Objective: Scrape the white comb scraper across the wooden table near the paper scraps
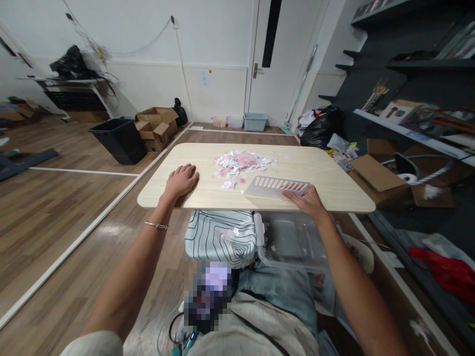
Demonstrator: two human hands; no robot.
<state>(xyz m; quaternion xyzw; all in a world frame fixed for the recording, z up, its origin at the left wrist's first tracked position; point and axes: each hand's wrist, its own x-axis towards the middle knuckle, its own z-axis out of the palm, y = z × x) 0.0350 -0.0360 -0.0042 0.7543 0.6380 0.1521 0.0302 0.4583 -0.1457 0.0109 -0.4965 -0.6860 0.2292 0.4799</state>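
Observation:
My right hand (pixel 305 199) grips the lower right edge of a white slotted plastic panel (pixel 261 190), with the thumb on its face. The panel is tilted over the near side of a light wooden tabletop (pixel 326 183). A pile of small white and pink paper scraps (pixel 243 160) lies beyond it, with a few loose bits closer to me. To the left, my left hand (pixel 182 179) rests palm down on the table near its edge, holding nothing.
Below the table edge are a patterned cushioned seat (pixel 222 237) and a clear plastic bin (pixel 297 237). A black trash bin (pixel 120 141) and cardboard boxes (pixel 158 126) stand at left. An open carton (pixel 386 170) sits at right, under a shelf.

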